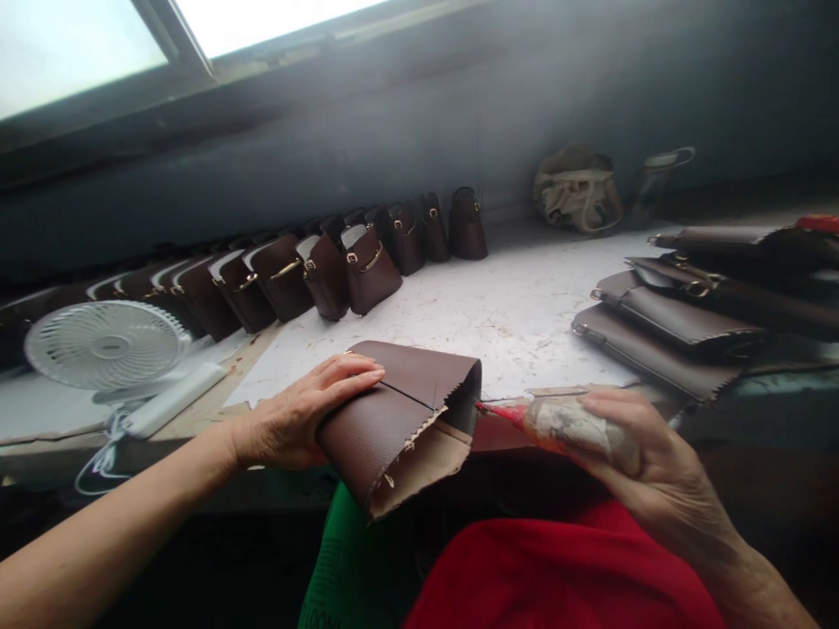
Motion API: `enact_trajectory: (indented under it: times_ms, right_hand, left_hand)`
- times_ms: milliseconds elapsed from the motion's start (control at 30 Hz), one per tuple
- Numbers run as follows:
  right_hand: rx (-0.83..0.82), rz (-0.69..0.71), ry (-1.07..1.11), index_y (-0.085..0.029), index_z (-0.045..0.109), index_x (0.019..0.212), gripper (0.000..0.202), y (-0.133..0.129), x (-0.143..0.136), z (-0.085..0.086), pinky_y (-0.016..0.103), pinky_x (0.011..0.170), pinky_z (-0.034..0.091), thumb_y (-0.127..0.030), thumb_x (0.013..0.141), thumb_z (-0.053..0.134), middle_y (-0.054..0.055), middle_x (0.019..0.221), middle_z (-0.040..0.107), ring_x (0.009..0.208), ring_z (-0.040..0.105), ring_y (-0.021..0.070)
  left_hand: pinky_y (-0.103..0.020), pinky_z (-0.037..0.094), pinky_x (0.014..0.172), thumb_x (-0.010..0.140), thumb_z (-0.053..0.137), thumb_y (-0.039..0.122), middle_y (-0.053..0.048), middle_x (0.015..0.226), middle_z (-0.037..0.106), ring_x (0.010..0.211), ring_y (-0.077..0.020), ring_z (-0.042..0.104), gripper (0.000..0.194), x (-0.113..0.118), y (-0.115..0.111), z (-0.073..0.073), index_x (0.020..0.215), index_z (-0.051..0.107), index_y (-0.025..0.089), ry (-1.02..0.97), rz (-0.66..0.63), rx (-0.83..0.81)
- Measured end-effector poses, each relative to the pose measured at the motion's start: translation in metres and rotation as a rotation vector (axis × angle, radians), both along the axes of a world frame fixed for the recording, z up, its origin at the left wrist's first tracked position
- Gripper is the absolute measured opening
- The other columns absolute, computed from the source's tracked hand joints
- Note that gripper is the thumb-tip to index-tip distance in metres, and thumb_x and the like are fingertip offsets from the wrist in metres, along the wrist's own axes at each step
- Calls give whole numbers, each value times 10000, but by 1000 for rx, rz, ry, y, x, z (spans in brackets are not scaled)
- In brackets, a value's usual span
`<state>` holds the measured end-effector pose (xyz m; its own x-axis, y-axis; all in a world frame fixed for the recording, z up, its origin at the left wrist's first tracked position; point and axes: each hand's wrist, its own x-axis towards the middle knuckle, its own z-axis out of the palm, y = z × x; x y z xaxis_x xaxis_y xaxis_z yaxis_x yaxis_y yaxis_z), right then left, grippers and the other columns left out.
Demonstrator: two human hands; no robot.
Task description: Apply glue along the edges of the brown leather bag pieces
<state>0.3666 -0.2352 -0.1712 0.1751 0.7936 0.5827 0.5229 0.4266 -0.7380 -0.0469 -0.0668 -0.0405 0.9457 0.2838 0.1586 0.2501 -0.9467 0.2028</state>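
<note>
A brown leather pouch (386, 428) lies on its side at the table's front edge, its zigzag-cut open end facing right and showing a beige lining. My left hand (308, 411) grips its far left end, fingers over the top and the thumb hidden. In my right hand (635, 445) is a whitish, stained squeeze bottle (577, 424) with a red nozzle. The nozzle's tip is at the right rim of the pouch's opening; whether it touches cannot be made out.
Rows of upright brown pouches (328, 275) stand at the back left, behind a white fan (111, 345) with a cable. More pouches (662, 349) are stacked at the right. A cloth bag (577, 190) and clear bottle (648, 188) stand far back on the white-covered table (485, 306).
</note>
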Motion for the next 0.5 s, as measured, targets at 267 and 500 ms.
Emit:
enact_trajectory:
  times_ms: [267, 500]
  right_hand:
    - [-70, 17, 59, -311, 692, 1293, 386, -6, -1, -3, 382, 1036, 603, -288, 938, 839, 64, 1293, 697, 1173, 724, 265]
    - [-80, 33, 97, -319, 708, 1273, 361, -19, -10, -2, 274, 917, 638, -303, 938, 840, 55, 1267, 702, 1131, 739, 233]
  left_hand:
    - [-641, 494, 1227, 825, 817, 151, -208, 1603, 471, 1497, -431, 498, 1060, -1, -4, -1, 1717, 269, 312, -12, 16, -3]
    - [-669, 459, 1244, 862, 764, 153, -206, 1576, 508, 1471, -416, 527, 983, -2, -6, -4, 1705, 283, 310, 1, 2, 62]
